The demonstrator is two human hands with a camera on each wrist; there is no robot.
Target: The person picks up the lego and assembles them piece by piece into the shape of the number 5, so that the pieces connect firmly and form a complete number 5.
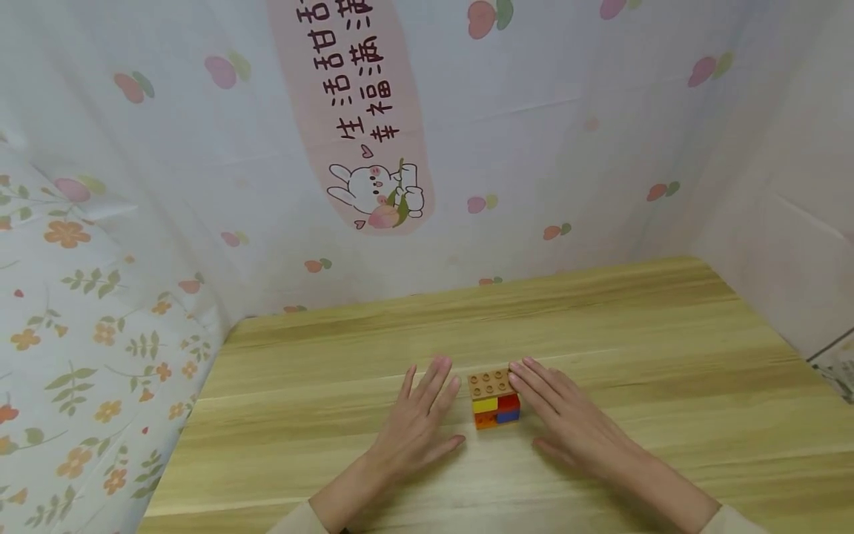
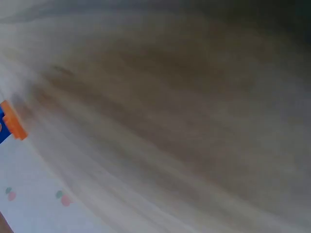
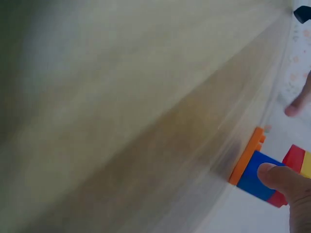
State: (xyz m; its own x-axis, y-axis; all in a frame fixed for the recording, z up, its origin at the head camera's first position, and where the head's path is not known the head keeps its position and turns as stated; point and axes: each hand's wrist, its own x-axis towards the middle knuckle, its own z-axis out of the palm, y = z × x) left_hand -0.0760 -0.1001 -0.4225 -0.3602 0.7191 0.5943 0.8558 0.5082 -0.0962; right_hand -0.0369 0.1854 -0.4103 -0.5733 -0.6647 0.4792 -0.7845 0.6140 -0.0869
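A small stack of toy building bricks (image 1: 485,405) stands on the table between both hands. It has a tan studded top, yellow and red bricks under it, and orange and blue pieces at the bottom. To its left, my left hand (image 1: 415,429) is held apart from it, fingers stretched forward and thumb out. My right hand (image 1: 575,421) is at the stack's right side, with straight fingertips at the top right corner. In the right wrist view its thumb (image 3: 282,178) overlaps the blue brick (image 3: 257,175); whether it touches is unclear. The left wrist view catches only an orange piece (image 2: 13,121) and some blue.
The wood-grain table (image 1: 320,371) reaches back to a white cloth wall (image 1: 534,163) with printed fruit and a rabbit. Flower-patterned cloth (image 1: 87,356) hangs at the left, and a pale wall (image 1: 787,222) stands at the right.
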